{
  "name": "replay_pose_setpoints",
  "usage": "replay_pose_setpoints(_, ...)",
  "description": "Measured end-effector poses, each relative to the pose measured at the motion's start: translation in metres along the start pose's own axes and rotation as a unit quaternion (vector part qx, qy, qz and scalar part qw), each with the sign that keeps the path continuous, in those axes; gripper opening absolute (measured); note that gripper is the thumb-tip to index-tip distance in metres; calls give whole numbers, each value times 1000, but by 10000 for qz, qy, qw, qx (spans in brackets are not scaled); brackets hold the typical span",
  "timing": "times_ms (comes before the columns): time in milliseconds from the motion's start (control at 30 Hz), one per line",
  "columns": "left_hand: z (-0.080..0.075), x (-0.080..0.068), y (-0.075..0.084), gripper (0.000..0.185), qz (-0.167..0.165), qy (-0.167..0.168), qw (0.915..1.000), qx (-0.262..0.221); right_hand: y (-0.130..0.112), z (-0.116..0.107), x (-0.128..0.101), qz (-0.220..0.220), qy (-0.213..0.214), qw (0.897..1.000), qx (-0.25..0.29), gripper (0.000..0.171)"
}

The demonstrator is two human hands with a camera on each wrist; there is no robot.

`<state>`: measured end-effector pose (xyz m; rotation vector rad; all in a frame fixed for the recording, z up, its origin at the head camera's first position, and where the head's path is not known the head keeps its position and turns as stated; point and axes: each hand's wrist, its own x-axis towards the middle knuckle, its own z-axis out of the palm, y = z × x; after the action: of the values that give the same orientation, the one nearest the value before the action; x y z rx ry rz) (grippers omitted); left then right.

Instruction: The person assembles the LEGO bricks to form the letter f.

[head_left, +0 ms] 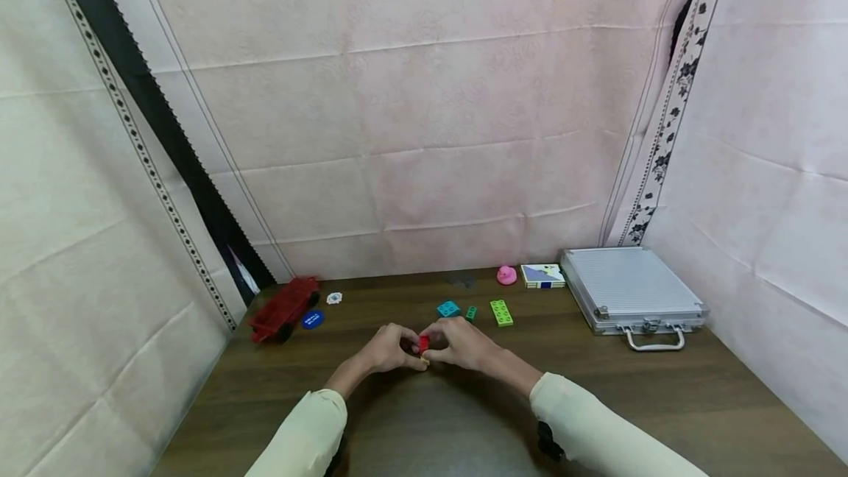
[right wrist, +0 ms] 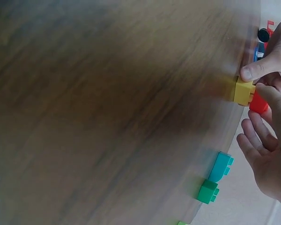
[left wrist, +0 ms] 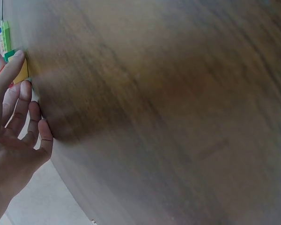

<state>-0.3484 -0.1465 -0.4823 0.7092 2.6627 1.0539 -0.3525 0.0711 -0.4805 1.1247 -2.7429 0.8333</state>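
Note:
At the middle of the wooden table point(head_left: 662, 403) my two hands meet over a small stack: a red brick point(head_left: 424, 344) joined to a yellow brick point(right wrist: 244, 92). My left hand point(head_left: 412, 358) pinches the yellow brick between thumb and forefinger. My right hand point(head_left: 435, 340) pinches the red brick point(right wrist: 258, 103), its other fingers loosely spread. In the left wrist view the left hand's fingers point(left wrist: 18, 108) are slightly curled beside the yellow brick point(left wrist: 22, 73). Both sleeves are cream.
Just beyond the hands lie a teal brick point(head_left: 448, 308), a small green brick point(head_left: 471, 312) and a lime plate point(head_left: 501, 312). A pink toy point(head_left: 506, 275), a card box point(head_left: 543, 275) and a metal case point(head_left: 629, 293) sit back right. A red toy vehicle point(head_left: 285, 308) and a blue disc point(head_left: 312, 319) lie at the left.

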Motion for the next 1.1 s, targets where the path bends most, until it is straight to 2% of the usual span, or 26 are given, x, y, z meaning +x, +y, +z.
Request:
replay_pose_setpoints(300, -1, -2, 1, 24, -7, -18, 10000, -44, -2, -1, -2, 9, -88, 10000, -32, 33)
replay_pose_setpoints(567, 0, 0, 0, 25, 70, 11, 10000, -10, -3, 2, -2, 116, -99, 9994, -302, 33)
replay_pose_setpoints(833, -1, 0, -3, 29, 18, -3, 10000, 31, -2, 6, -3, 194, -62, 9995, -241, 35)
replay_pose_setpoints(967, -2, 0, -3, 26, 77, 48, 10000, 30, -4, 4, -4, 41, -29, 9992, -398, 33)
replay_pose_setpoints(1100, 0, 0, -1, 24, 115, 38, 9999, 27, -3, -3, -7, 11, -31, 9991, -425, 43)
